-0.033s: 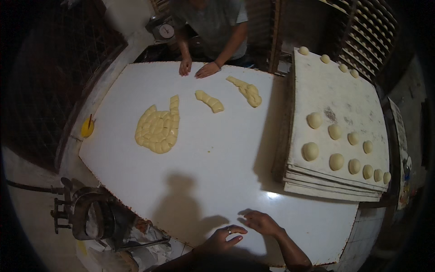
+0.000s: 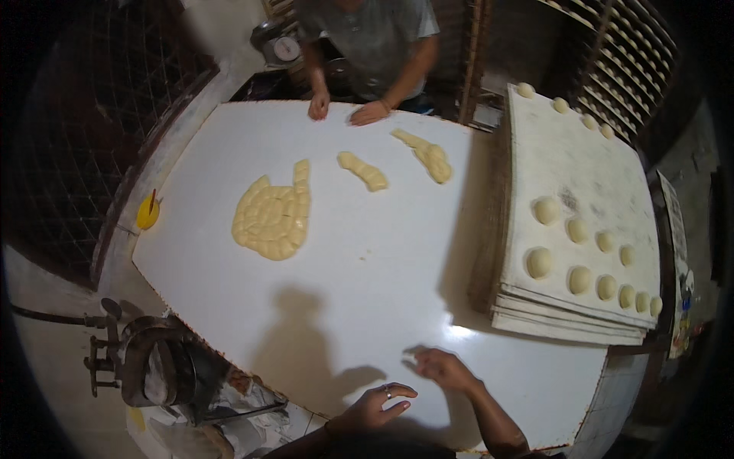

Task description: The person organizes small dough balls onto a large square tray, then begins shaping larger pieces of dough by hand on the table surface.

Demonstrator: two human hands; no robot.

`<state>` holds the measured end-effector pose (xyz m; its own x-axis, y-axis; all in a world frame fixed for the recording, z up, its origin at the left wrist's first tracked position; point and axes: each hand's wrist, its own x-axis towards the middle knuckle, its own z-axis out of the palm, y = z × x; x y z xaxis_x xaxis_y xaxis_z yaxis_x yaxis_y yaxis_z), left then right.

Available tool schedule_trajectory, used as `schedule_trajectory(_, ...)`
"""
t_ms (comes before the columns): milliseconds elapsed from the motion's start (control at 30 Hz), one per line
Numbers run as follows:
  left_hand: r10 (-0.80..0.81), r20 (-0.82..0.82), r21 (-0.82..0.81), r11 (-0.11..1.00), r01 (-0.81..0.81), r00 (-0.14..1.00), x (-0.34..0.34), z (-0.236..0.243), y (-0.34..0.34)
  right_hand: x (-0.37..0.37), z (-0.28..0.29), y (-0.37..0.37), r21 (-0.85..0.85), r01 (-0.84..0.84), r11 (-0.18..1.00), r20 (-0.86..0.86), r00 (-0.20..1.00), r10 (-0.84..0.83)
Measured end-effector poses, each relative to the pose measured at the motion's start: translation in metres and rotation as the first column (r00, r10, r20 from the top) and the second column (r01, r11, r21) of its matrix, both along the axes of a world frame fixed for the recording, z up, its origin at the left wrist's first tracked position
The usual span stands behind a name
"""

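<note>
Just over the near edge of the white table [image 2: 367, 306], my left hand [image 2: 375, 407] has its thumb apart from its curved fingers, a ring on one of them, and nothing shows in it. My right hand [image 2: 445, 371] is beside it, palm down, its fingers bent and close together; whatever may be under them is hidden. Farther up the table lies a coiled slab of pale dough, scored into pieces [image 2: 271, 218]. Right of it are a short dough strip [image 2: 363, 170] and a twisted dough piece [image 2: 428, 157]. Neither hand touches these.
Stacked floury boards [image 2: 573, 153] fill the table's right side, with round dough balls [image 2: 539, 262] on top. Across the table a person works, hands [image 2: 369, 113] on its far edge. A yellow cup [image 2: 147, 213] stands left; a metal machine [image 2: 157, 367] is at lower left.
The view has shifted slightly, so the dough and boards appear farther right. My right hand's fingers are more bent. The other person's hands have moved a little farther apart. The dough pieces keep their places.
</note>
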<state>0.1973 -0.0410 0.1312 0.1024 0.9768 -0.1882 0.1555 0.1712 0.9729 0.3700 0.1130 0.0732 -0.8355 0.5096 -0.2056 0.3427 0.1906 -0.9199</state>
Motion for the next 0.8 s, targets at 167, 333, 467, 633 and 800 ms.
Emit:
schedule_trajectory(167,0.374,0.083,-0.076,0.927,-0.368,0.924,-0.113,-0.027,-0.021,-0.157,-0.035,0.106,-0.180,0.413,0.893,-0.158,0.884,-0.441)
schedule_trajectory(333,0.466,0.082,-0.259,0.864,-0.433,0.881,-0.183,-0.049,-0.052,-0.282,-0.101,0.285,0.500,0.618,0.606,-0.344,0.785,-0.516)
schedule_trajectory(467,0.614,0.020,-0.427,0.719,-0.548,0.789,-0.207,-0.073,-0.072,-0.380,-0.076,0.314,0.398,0.522,0.754,0.246,0.731,-0.636)
schedule_trajectory(633,0.507,0.046,-0.334,0.819,-0.466,0.860,-0.234,-0.075,-0.046,-0.362,-0.113,0.281,0.511,0.473,0.718,0.093,0.800,-0.593)
schedule_trajectory(800,0.444,0.225,-0.389,0.857,-0.338,0.867,-0.237,-0.094,-0.019,-0.260,-0.107,0.164,0.070,0.614,0.786,0.145,0.774,-0.617)
